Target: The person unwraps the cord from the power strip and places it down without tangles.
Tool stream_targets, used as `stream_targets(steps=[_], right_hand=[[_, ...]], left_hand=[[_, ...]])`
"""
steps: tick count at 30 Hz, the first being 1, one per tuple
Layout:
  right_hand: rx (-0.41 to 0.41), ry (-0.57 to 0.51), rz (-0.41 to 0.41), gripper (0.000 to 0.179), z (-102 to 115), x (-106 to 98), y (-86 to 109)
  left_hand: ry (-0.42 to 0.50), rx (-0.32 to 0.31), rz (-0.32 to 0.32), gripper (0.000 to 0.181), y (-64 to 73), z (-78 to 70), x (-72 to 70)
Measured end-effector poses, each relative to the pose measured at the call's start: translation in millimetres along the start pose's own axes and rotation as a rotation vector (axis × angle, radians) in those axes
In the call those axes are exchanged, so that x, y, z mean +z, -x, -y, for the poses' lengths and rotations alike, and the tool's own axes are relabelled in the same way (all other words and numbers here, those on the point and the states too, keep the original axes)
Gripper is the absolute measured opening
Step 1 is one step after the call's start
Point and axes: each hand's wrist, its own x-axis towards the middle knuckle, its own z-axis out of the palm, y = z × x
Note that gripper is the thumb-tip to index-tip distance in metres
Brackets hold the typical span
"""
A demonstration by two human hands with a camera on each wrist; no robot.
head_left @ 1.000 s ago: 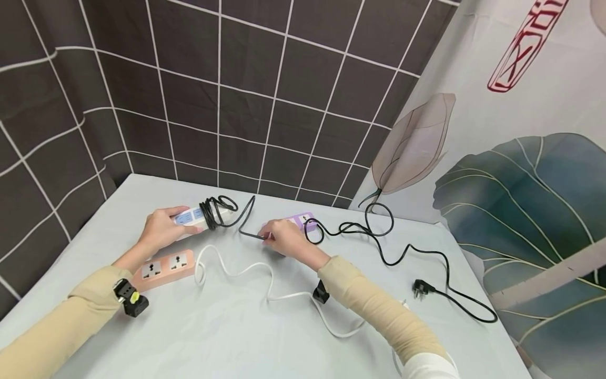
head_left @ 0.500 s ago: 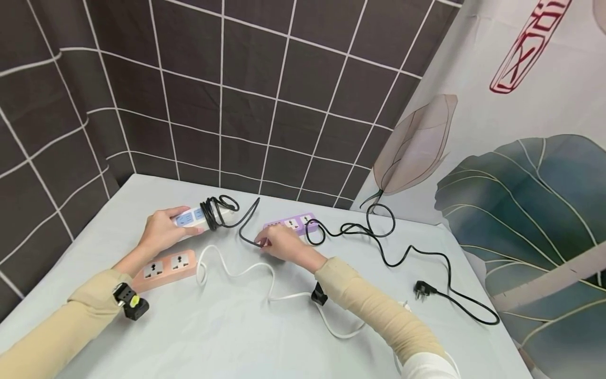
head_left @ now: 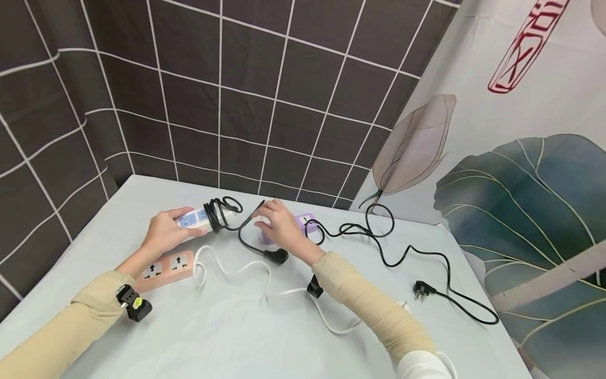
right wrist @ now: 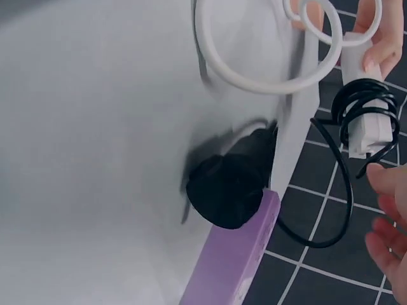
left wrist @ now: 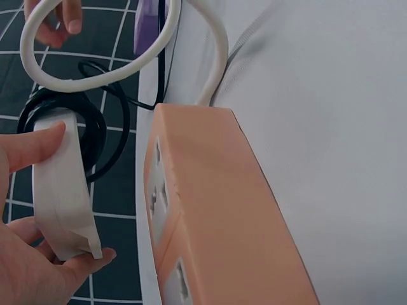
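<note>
My left hand (head_left: 165, 229) grips the near end of a white power strip (left wrist: 60, 184) with blue socket faces. A black cord (head_left: 215, 215) is wound in several turns around its far end. My right hand (head_left: 281, 226) hovers to the right of the coil, thumb and fingers apart with a gap between them, near the loose cord. From the coil the cord curves down to a black plug (head_left: 276, 256), which lies below the right hand. In the right wrist view the plug overlaps the end of a purple power strip (right wrist: 232, 260), partly hidden by the right hand in the head view.
An orange power strip (head_left: 168, 268) lies in front of the left hand, its white cord (head_left: 236, 271) snaking rightward under the right forearm. The purple strip's black cord (head_left: 390, 260) trails right to a plug (head_left: 421, 288). A dark tiled-pattern backdrop (head_left: 189, 95) stands behind the table.
My right hand has let go of the black plug and moved up and away from the table's front, toward the loose cord. The left hand keeps its grip on the white strip.
</note>
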Motion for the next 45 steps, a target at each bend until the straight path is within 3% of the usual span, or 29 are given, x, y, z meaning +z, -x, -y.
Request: stream_targets(steps=[2,8,16,23,30,35,45], right_hand=[[-0.044,0.038,0.005,0.020,-1,0,-1.8],[-0.114,0.090,0.142,0.025,-3,0,-0.9],[-0.118,0.107,0.193,0.028,-4,1,-0.2],[-0.105,0.118,0.226,0.020,-4,2,0.1],[-0.075,0.076,0.244,0.019,-5,0,1.2],[-0.030,0.039,0.218,0.013,-6,-5,1.2],[0.111,0.076,0.105,0.011,-13,-7,-1.2]], left_hand=[[-0.001,0.001,0.007,0.074,-0.2,-0.7,1.3],[-0.011,0.022,0.007,0.074,0.2,-3.8,3.4],[-0.018,0.050,0.015,0.074,1.6,-10.0,2.7],[-0.014,0.084,0.014,0.072,3.2,-15.7,1.4],[-0.015,0.091,0.031,0.073,4.2,-20.2,0.5],[-0.010,0.107,0.047,0.073,4.4,-21.7,0.2],[-0.004,0.131,0.071,0.072,6.4,-22.7,2.3]])
